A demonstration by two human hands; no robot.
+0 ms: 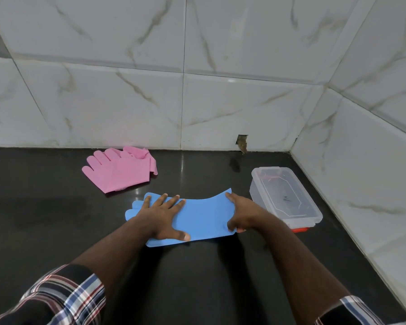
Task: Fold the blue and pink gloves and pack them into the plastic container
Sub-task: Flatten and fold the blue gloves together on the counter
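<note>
Here the blue gloves (204,214) lie flat on the dark table (56,219), just left of the plastic container (285,195), presumably spread out so they can be creased. The left hand (164,216) presses down on their finger end, fingers (174,200) spread and straight, likely to pin the stack. The right hand (242,212) grips the cuff edge nearest the container, fingers curled round it, probably ready to fold it over. The pink gloves (120,170) wait farther left of the container, toward the tiled wall (127,102). The container stands lidless.
</note>
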